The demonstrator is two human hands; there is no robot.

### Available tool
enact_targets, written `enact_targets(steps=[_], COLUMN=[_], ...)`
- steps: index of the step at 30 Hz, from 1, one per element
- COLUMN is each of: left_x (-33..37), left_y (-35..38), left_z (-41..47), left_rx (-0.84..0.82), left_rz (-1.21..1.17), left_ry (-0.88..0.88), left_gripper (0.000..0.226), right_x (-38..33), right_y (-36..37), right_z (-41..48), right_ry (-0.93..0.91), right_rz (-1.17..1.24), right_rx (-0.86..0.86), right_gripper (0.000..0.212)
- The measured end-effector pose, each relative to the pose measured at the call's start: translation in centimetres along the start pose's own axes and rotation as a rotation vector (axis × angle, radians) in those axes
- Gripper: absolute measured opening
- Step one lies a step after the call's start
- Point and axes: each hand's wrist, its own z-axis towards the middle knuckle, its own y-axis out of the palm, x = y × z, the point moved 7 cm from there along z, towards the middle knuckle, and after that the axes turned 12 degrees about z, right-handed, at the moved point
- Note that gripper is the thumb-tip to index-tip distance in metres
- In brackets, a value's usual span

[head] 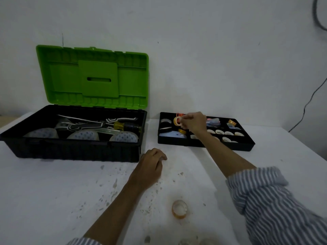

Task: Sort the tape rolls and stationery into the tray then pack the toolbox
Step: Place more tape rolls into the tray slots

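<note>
Over the tray, at its 11 o'clock end, the right hand pinches 1 tape roll in a fingertip grip that could drop it into the wrong compartment, while the left hand rests slack and empty.

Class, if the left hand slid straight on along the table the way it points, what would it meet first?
The left hand would probably meet the tray at its front wall, near the left end; depth is uncertain.
</note>
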Motion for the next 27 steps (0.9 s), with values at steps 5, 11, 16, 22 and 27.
enact_targets(steps=[5,11,16,22,27], left_x=[-0.1,-0.3,-0.4,-0.3,-0.2], left_y=[0.1,0.3,0.3,0.1,0.0], left_z=[0.2,0.3,0.4,0.3,0.4], left_rx=[0.007,0.015,0.012,0.01,0.001], left_rz=[0.024,0.047,0.061,0.05,0.048], left_ry=[-0.015,-0.014,-0.016,-0.015,-0.001], left_gripper=[0.027,0.026,0.025,0.025,0.025], right_x=[1.1,1.1,2.5,1.4,2.6], right_y=[2.6,6.4,8.5,8.1,8.7], right_z=[5.1,7.3,8.0,7.0,5.7], right_ry=[-0.028,-0.129,-0.098,-0.245,-0.236], right_rz=[-0.223,-0.526,-0.8,-0.763,-0.822], right_rx=[0.123,0.039,-0.137,-0.207,-0.382], right_gripper=[0.014,0.016,0.026,0.032,0.04])
